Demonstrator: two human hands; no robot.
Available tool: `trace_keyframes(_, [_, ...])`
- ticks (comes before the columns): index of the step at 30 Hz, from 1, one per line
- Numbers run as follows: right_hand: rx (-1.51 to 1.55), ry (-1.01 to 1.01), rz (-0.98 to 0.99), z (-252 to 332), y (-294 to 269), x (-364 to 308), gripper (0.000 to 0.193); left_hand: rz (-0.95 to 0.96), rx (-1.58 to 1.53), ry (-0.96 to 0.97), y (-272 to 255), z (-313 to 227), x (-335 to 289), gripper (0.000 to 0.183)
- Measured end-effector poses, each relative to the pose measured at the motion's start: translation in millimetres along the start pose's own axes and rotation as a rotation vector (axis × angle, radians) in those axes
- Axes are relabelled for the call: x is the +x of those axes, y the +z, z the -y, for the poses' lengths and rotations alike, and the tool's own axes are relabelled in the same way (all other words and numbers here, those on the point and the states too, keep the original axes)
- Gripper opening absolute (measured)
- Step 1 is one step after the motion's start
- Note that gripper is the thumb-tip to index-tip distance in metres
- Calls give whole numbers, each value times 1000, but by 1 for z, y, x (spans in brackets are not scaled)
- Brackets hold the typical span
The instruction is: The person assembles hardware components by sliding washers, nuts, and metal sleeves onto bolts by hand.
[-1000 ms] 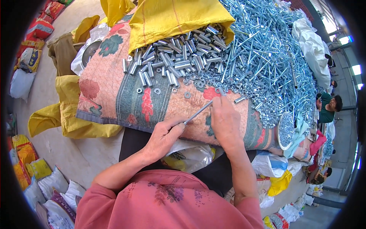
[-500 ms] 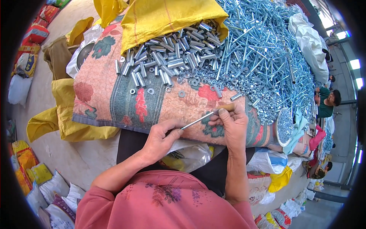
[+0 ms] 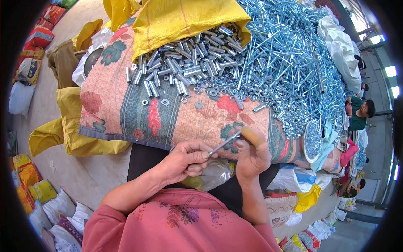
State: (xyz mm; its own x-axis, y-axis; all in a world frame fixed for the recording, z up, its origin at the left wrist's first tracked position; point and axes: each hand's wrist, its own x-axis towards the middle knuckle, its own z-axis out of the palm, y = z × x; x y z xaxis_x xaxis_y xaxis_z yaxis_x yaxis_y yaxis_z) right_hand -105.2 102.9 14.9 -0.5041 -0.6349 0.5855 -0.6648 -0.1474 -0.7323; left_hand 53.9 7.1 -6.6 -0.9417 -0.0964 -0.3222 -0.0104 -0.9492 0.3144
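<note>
My left hand [image 3: 189, 158] is closed around a slim silver metal rod [image 3: 223, 143], which slants up and to the right above the near edge of the mat. At the rod's upper end, the thumb and forefinger of my right hand [image 3: 252, 156] pinch it; a tan-yellow cover sits on that forefinger. What lies inside my left fingers is hidden. Beyond both hands spreads a heap of short metal tubes [image 3: 193, 69], with loose washers [image 3: 199, 105] in front of it. Small nuts [image 3: 289, 122] lie farther right, below a large pile of long bolts [image 3: 285, 59].
A flowered mat [image 3: 197, 126] lies under the metal parts. The yellow sack [image 3: 184, 23] opens over the tubes. At the right stands a white bowl [image 3: 312, 140] of small parts beside a pale blue cloth [image 3: 329, 145]. A person in green [image 3: 359, 115] is at far right.
Both hands have come lower, and the left has shifted slightly right. The rod tilts more steeply, and its visible part looks thicker. My right fingers have turned around its end.
</note>
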Motion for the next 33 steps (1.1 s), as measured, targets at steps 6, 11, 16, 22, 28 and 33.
trace_keyframes(6, [-587,42,62,-50,-24,55,22,-38,436,317,-5,3,1,15])
trace_keyframes(11, [-1041,0,194,-79,-22,70,19,-98,540,342,2,4,2,12])
trace_keyframes(16, [-1105,209,330,-81,-25,75,19,-208,474,337,-6,-2,-4,12])
trace_keyframes(22, [-1035,275,354,-78,-28,80,15,-195,525,307,-4,4,0,12])
trace_keyframes(28, [-729,226,196,-42,-31,77,12,-278,501,286,-5,2,1,11])
trace_keyframes(33, [-101,351,275,-2,-15,39,15,-247,496,268,-3,2,6,10])
